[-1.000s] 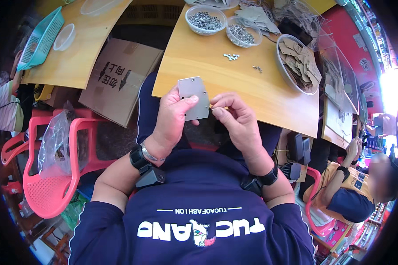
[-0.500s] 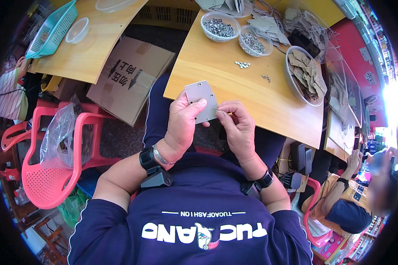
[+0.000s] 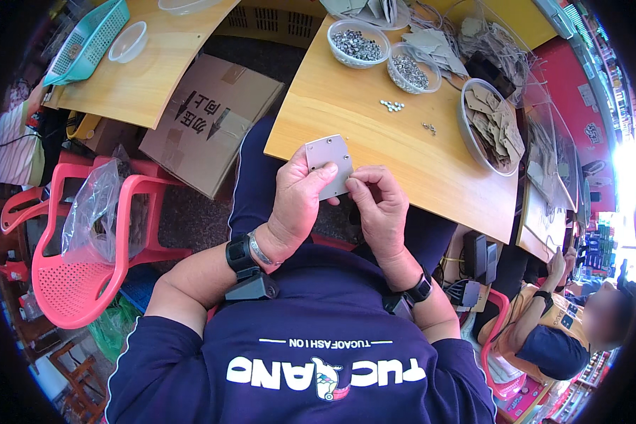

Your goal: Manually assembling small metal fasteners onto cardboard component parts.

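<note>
The person's left hand (image 3: 295, 201) holds a flat, light-grey, roughly rectangular plate (image 3: 339, 170) with small round dark and metallic spots near its margins, the thumb pressed across its face and the other fingers behind it. The plate is raised in front of the torso, by the near edge of a yellow-brown wooden desk (image 3: 396, 159). The right hand (image 3: 383, 212) meets the plate's right edge near its lower corner, thumb and forefinger drawn close together; whether they pinch a tiny part, the edge itself or nothing cannot be told. Working well here seems to call for a firm left thumb — kept clear of the spots along the margin — so that the plate does not twist under the right fingertips. A light, square-on touch looks better than a slanting push, since anything so small could slip and drop into the dark gap below. On the desk lie a loose cluster of small, shiny silver pieces (image 3: 392, 106) and, nearer the right, a few tiny metallic pieces (image 3: 429, 128); two clear plastic bowls of small metal parts (image 3: 360, 64) (image 3: 408, 89) stand beyond them, within easy view.
</note>
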The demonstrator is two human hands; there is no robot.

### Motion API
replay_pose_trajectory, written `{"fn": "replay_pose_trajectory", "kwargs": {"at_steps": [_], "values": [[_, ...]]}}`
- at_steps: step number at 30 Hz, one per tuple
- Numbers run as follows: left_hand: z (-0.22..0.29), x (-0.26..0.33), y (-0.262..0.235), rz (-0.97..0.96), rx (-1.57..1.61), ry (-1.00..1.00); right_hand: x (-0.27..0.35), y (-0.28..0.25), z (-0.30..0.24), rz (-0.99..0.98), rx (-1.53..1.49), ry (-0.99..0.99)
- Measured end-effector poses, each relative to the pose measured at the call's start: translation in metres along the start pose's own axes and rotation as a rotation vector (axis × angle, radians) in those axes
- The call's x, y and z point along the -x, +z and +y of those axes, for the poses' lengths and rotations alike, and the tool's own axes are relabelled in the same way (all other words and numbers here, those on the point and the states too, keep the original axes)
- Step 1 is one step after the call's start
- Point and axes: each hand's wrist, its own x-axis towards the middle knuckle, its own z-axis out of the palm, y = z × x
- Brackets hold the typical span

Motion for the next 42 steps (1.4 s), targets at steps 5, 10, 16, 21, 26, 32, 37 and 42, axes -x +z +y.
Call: {"fn": "replay_pose_trajectory", "kwargs": {"at_steps": [5, 10, 16, 21, 26, 32, 37, 42], "values": [[0.001, 0.001, 0.0, -0.006, -0.015, 0.006, 0.002, -0.001, 0.0, 0.014, -0.123, 0.194], [0.001, 0.0, -0.001, -0.04, -0.057, 0.007, 0.001, -0.001, -0.006, 0.024, -0.21, 0.225], [0.0, 0.0, 0.0, -0.028, -0.04, -0.008, -0.001, -0.003, -0.006, -0.025, -0.176, 0.267], [-0.002, 0.0, -0.001, -0.031, -0.055, -0.014, -0.003, -0.003, -0.01, -0.041, -0.145, 0.331], [0.0, -0.001, -0.002, -0.041, -0.064, -0.036, -0.005, -0.004, -0.008, -0.073, -0.067, 0.339], [0.001, -0.004, -0.004, -0.033, -0.067, -0.074, -0.007, -0.001, -0.014, -0.086, 0.103, 0.312], [0.006, -0.005, -0.004, -0.043, -0.073, -0.071, -0.009, -0.005, -0.016, -0.112, -0.022, 0.366], [0.007, -0.007, -0.007, -0.064, -0.057, -0.088, -0.012, -0.013, -0.024, -0.173, -0.08, 0.412]]}}
